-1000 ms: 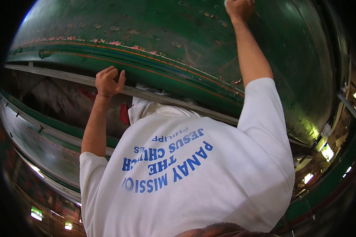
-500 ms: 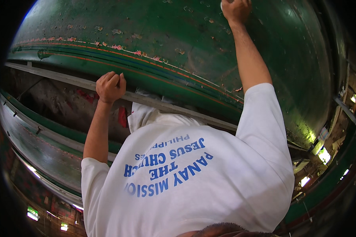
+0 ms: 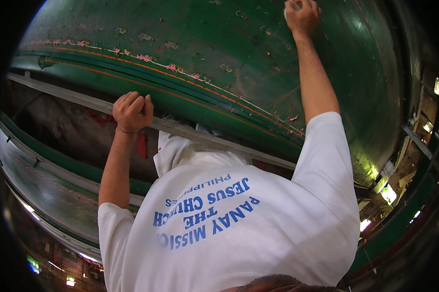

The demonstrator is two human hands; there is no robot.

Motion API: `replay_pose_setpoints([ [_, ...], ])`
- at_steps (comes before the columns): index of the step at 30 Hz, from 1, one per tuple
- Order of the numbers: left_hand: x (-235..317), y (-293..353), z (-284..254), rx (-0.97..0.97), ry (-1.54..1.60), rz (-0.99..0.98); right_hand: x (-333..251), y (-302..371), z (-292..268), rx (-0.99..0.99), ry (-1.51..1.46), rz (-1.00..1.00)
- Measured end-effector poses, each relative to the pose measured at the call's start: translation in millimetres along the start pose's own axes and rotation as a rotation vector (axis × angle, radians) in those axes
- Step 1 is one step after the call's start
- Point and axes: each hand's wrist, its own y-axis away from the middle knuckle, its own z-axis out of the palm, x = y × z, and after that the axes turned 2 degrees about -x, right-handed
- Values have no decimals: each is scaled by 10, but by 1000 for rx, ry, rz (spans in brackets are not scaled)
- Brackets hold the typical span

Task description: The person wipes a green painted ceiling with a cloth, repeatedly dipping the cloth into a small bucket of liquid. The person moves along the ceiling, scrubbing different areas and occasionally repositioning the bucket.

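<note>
A big curved hull point(image 3: 219, 44), painted green with flaking spots and thin orange and pink stripes, fills the upper view. My right hand point(image 3: 303, 17) is stretched far up and pressed against the green paint, fingers closed on a small pale thing point(image 3: 286, 9) that I cannot make out. My left hand point(image 3: 132, 112) is curled around a long grey rail point(image 3: 219, 141) running below the hull's edge. My white T-shirt with blue print point(image 3: 229, 228) fills the lower middle.
A white piece of cloth point(image 3: 173, 151) shows just under the rail. Beneath it lie a dark reddish recess point(image 3: 68, 129) and further green and grey curved bands point(image 3: 39, 180). Bright lamps point(image 3: 388, 193) and dim clutter sit at the lower right and lower left.
My left hand has wrapped tighter on the rail and sits slightly lower. My right hand stays on the hull, shifted a little to the right.
</note>
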Motion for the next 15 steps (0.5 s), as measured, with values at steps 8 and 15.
replay_pose_setpoints([
  [8, 18, 86, -25, -12, -6, -28, -812, 661, -312, -92, -276, -222],
  [15, -18, 17, -15, 3, 8, 4, -216, 130, 171, 61, -14, -86],
])
